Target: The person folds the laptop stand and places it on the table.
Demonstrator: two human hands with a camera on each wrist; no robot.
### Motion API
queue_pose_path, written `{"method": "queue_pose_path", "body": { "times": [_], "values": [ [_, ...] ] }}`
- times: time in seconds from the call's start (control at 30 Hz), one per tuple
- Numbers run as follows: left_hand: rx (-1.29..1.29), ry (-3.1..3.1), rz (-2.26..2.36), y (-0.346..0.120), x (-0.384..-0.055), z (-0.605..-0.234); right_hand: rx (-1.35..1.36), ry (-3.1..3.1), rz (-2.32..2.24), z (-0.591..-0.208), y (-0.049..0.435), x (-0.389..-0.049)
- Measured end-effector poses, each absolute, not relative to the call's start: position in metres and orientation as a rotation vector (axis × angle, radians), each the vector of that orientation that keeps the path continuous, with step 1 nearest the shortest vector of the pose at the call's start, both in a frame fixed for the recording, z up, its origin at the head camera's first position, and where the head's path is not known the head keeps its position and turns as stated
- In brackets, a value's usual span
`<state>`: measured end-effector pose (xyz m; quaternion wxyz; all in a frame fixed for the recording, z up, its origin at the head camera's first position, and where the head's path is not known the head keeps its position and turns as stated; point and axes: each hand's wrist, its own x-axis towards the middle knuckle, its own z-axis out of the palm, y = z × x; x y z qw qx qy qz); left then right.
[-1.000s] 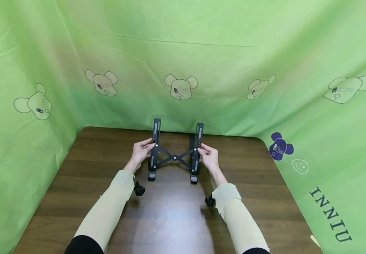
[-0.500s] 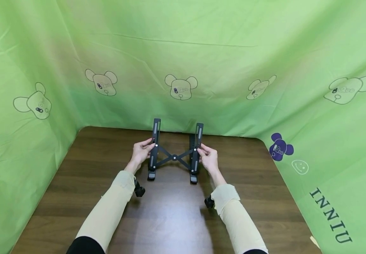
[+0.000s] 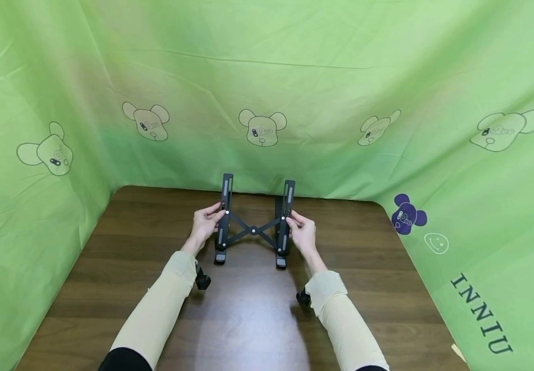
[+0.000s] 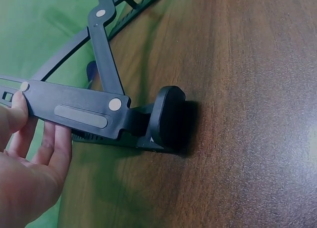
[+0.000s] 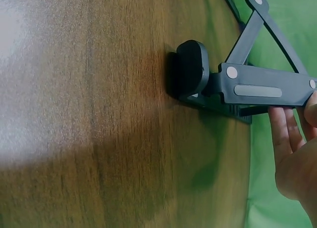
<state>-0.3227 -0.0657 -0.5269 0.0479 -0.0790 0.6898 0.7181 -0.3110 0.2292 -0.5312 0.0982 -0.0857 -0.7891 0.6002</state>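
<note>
A black folding laptop stand (image 3: pixel 253 231) stands unfolded toward the back of the table, its two side rails joined by an X-shaped brace. My left hand (image 3: pixel 205 225) pinches the left rail (image 4: pixel 79 109) between thumb and fingers, the thumb on top near a pivot. On the opposite side my right hand (image 3: pixel 303 231) pinches the right rail (image 5: pixel 265 85) in much the same way. Grey pads line the rails, and an upturned front lip (image 4: pixel 167 115) shows at the near end in the left wrist view. A matching lip (image 5: pixel 192 68) appears in the right wrist view.
The brown wooden table (image 3: pixel 248 319) ends just behind the stand. A green cloth (image 3: pixel 313 87) printed with bear heads hangs behind it and along both sides. Black wrist cameras (image 3: pixel 203 278) sit below each cuff.
Both hands keep their hold on the stand's rails. Stand and hands appear shifted very slightly left, along with the whole head view.
</note>
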Motion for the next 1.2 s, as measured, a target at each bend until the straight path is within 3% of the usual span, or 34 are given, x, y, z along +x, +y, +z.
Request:
{"method": "queue_pose_path", "body": {
  "times": [1.2],
  "values": [
    [-0.205,2.138,2.184,-0.0581,-0.324,-0.5301,-0.199,-2.345,1.773,-0.5293,0.2226,-0.3113]
  ]
}}
